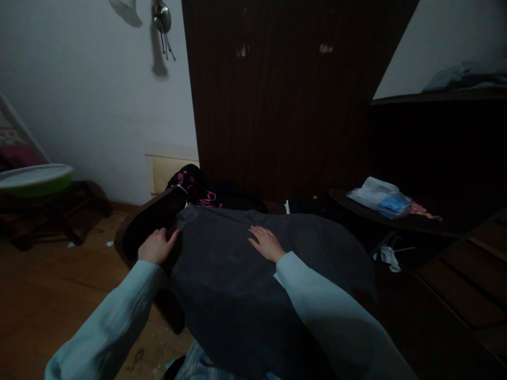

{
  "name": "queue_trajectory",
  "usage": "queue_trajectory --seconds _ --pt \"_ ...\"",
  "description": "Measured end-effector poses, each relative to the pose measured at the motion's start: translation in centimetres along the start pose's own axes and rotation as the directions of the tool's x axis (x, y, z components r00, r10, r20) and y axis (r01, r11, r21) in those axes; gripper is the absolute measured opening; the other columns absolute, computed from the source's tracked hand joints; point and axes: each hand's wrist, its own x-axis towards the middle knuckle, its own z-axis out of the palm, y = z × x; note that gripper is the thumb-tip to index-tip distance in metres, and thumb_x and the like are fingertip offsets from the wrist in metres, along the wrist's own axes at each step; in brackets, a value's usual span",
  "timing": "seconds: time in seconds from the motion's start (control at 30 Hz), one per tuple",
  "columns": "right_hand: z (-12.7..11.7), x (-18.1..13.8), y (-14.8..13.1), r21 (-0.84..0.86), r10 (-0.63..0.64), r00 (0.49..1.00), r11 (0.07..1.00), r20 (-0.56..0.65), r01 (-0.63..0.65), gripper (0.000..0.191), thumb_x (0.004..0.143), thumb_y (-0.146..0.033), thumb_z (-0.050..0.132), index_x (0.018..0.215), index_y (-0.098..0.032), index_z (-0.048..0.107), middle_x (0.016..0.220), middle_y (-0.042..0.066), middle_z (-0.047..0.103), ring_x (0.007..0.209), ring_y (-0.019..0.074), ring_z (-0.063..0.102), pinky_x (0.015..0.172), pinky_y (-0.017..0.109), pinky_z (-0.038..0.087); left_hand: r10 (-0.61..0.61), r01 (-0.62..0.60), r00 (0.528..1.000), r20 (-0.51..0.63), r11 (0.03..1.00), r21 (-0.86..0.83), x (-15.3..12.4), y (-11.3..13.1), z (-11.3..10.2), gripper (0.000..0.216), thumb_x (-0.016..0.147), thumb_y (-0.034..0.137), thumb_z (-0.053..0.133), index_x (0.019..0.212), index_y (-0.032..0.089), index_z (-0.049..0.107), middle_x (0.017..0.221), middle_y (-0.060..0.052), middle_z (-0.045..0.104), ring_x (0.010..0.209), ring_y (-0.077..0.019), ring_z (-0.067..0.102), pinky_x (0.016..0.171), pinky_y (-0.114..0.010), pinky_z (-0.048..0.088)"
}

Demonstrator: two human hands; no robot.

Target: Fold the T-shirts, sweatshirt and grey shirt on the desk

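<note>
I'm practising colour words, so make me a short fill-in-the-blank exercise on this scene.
1. The cloth under the right hand is dark ____.
2. The lettering on the black fabric is ____.
3. At far left, the basin has ____ sides.

Missing words: grey; pink; green.

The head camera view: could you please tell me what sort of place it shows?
Probably a room in a home: there is a wooden-looking floor, a shelf holding a plastic packet, and black fabric with pink lettering beyond the grey cloth.
</note>
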Motion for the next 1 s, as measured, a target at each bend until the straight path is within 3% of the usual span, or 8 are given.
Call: queue_trajectory --seconds 0.13,0.23,0.3,0.37,0.53,0.67,0.8,1.0 --pt "0.3 0.1 -0.1 -0.005 0.005 1.0 1.0 -0.03 -0.005 0.04 0.086 -0.033 0.039 0.119 -0.014 0.051 0.129 0.008 0.048 0.12 0.0206 0.04 0.1 0.037 0.029 -0.093 0.191 0.965 0.247 0.891 -0.412 0.4 -0.8 0.7 0.041 0.065 0.057 0.054 0.065 0.017 0.061 0.073 -0.011 0.067 0.078 -0.03 0.063 0.065 -0.034 0.049" --pt "0.5 0.1 0.0 -0.003 -0.001 0.999 1.0 -0.044 0.001 0.039 0.086 -0.032 0.04 0.118 -0.015 0.052 0.128 0.008 0.049 0.119 0.0196 0.041 0.1 0.036 0.029 -0.059 0.389 0.907 0.416 0.496 -0.776 -0.2 0.2 1.3 0.023 0.062 0.037 0.067 0.071 0.016 0.063 0.066 -0.008 0.068 0.067 -0.0244 0.065 0.06 -0.031 0.051" --pt "0.5 0.1 0.0 0.001 -0.004 0.999 1.0 -0.047 0.004 0.038 0.086 -0.032 0.04 0.118 -0.016 0.052 0.128 0.008 0.049 0.119 0.0191 0.041 0.1 0.036 0.03 -0.014 0.531 0.842 0.54 0.203 -0.823 -0.8 1.0 1.4 0.014 0.065 0.023 0.064 0.076 0.014 0.063 0.064 -0.007 0.068 0.06 -0.0215 0.065 0.058 -0.03 0.053" --pt "0.5 0.1 0.0 0.007 -0.005 0.999 1.0 -0.049 0.005 0.038 0.086 -0.032 0.04 0.118 -0.017 0.052 0.127 0.008 0.049 0.119 0.0189 0.041 0.099 0.036 0.03 0.032 0.599 0.8 0.599 -0.002 -0.8 -1.4 1.4 1.3 0.013 0.068 0.015 0.057 0.08 0.012 0.063 0.062 -0.007 0.068 0.057 -0.0199 0.065 0.057 -0.029 0.054" --pt "0.4 0.1 0.0 0.029 -0.002 0.998 1.0 -0.056 0.004 0.036 0.085 -0.032 0.041 0.116 -0.016 0.054 0.126 0.008 0.05 0.118 0.0199 0.042 0.099 0.036 0.03 0.011 0.464 0.874 0.486 -0.317 -0.827 -1.5 1.4 1.1 0.02 0.075 0.014 0.046 0.086 0.012 0.064 0.067 -0.006 0.069 0.066 -0.0196 0.067 0.067 -0.03 0.054" --pt "0.4 0.0 0.0 0.06 -0.014 0.996 0.998 -0.085 0.019 0.034 0.085 -0.03 0.043 0.114 -0.015 0.054 0.123 0.009 0.052 0.117 0.02 0.043 0.099 0.037 0.031 0.059 0.358 0.929 0.364 -0.377 -0.854 -0.1 0.9 0.9 0.024 0.078 0.024 0.048 0.095 0.013 0.062 0.077 -0.007 0.07 0.081 -0.022 0.065 0.079 -0.034 0.051" --pt "0.5 0.2 0.3 0.12 -0.01 0.988 0.992 -0.152 0.028 0.032 0.084 -0.026 0.042 0.112 -0.015 0.054 0.117 0.009 0.055 0.11 0.0178 0.047 0.095 0.033 0.036 0.049 0.318 0.945 0.323 -0.372 -0.872 1.0 0.6 0.8 0.024 0.079 0.027 0.047 0.095 0.015 0.062 0.078 -0.006 0.07 0.085 -0.0219 0.064 0.081 -0.035 0.05" --pt "-1.2 2.7 1.4 0.012 0.238 0.958 0.971 -0.159 -0.239 0.032 0.079 -0.014 0.043 0.109 -0.014 0.054 0.115 0.01 0.053 0.105 0.019 0.049 0.088 0.028 0.04 -0.014 0.318 0.945 0.328 -0.21 -0.925 1.8 1.0 1.4 0.021 0.068 0.027 0.06 0.084 0.014 0.063 0.069 -0.004 0.069 0.07 -0.0209 0.066 0.065 -0.03 0.053"
